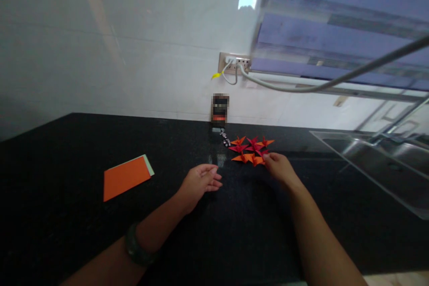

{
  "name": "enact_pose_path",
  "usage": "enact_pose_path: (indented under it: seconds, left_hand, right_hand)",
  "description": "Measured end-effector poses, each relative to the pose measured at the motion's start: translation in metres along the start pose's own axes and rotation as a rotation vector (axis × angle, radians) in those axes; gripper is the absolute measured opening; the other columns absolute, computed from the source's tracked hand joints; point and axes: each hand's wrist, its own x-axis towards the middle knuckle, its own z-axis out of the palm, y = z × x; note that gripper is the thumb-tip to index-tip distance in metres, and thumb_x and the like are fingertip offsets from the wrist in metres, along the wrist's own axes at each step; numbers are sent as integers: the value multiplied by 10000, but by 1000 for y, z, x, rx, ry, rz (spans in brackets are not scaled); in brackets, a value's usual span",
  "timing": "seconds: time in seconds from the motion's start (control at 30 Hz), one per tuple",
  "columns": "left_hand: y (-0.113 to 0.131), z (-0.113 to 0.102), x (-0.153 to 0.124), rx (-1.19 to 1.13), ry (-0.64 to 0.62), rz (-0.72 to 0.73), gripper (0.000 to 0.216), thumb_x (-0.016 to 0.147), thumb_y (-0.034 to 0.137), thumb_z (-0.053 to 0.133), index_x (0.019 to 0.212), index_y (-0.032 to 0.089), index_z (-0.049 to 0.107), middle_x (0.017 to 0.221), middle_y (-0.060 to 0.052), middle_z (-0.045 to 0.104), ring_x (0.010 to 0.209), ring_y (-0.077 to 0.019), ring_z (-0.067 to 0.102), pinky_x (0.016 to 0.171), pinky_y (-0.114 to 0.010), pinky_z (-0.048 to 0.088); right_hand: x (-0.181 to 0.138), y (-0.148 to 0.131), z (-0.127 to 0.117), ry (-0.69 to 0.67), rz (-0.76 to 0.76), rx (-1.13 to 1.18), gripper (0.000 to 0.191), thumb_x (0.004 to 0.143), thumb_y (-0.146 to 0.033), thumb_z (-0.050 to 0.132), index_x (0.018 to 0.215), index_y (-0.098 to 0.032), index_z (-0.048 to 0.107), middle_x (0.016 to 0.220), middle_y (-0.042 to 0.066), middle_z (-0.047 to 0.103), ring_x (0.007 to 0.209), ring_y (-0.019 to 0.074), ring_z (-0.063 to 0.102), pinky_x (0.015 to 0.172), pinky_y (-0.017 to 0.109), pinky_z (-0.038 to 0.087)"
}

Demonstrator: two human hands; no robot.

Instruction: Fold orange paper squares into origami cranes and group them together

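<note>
Several folded paper cranes (252, 149), orange and dark red, lie in a cluster on the black countertop (67, 152). My right hand (279, 168) rests at the near right edge of the cluster, fingertips pinched on an orange crane (258, 160). To the left of the cluster, my left hand (201, 181) lies on the counter with its fingers stretched out and nothing in it. A dark band sits on my left wrist (136, 246).
A stack of orange paper sheets (125, 176) lies at the left. A small dark object (220, 109) stands against the white tiled wall with a small chain (224, 138) before it. A wall socket with cables (234, 63) is above. A steel sink (378, 165) is at the right.
</note>
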Motion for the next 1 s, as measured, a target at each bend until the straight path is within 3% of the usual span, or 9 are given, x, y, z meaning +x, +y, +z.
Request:
enact_pose_path:
  seconds: [0.13, 0.37, 0.57, 0.67, 0.87, 1.0]
  left_hand:
    - [0, -1, 0, 12, -1, 11, 182, 777, 221, 537, 921, 110, 529, 734, -47, 607, 559, -91, 587, 562, -231, 491]
    - [1, 0, -1, 25, -8, 12, 168, 788, 228, 520, 903, 107, 534, 727, -43, 600, 561, -86, 586, 557, -218, 490]
    - [0, -1, 1, 20, 6, 21, 167, 783, 238, 525, 884, 107, 545, 711, -43, 606, 551, -88, 583, 559, -228, 490]
    - [3, -2, 1, 20, 14, 49, 183, 765, 254, 548, 877, 109, 556, 706, -41, 611, 554, -93, 586, 555, -231, 489]
    - [40, -8, -17, -66, 92, 232, 212, 716, 297, 595, 831, 120, 575, 690, -33, 628, 567, -100, 592, 561, -229, 489]
    - [73, -35, -31, 2, 141, 379, 243, 701, 346, 595, 832, 142, 585, 722, -27, 638, 588, -99, 592, 573, -236, 487]
  right_hand:
    - [11, 16, -4, -5, 20, -130, 310, 774, -289, 412, 559, -129, 568, 498, 29, 529, 478, 121, 489, 472, 219, 325]
    - [12, 20, 5, 28, 34, -271, 296, 786, -274, 426, 719, -127, 674, 730, 131, 664, 679, 207, 602, 567, 258, 364]
    - [8, 10, -4, 107, 14, -331, 285, 790, -301, 431, 781, -158, 677, 819, 137, 675, 759, 227, 610, 608, 272, 379]
    - [4, 3, -5, 219, -66, -297, 282, 795, -319, 422, 808, -177, 665, 823, 107, 680, 773, 225, 611, 633, 274, 392]
    - [-3, -4, 4, 331, -290, -124, 311, 804, -364, 407, 817, -180, 657, 736, 63, 677, 650, 181, 606, 598, 254, 407]
    - [-4, -3, 9, 345, -360, -52, 325, 792, -389, 429, 823, -163, 660, 713, 63, 671, 619, 177, 598, 579, 253, 415]
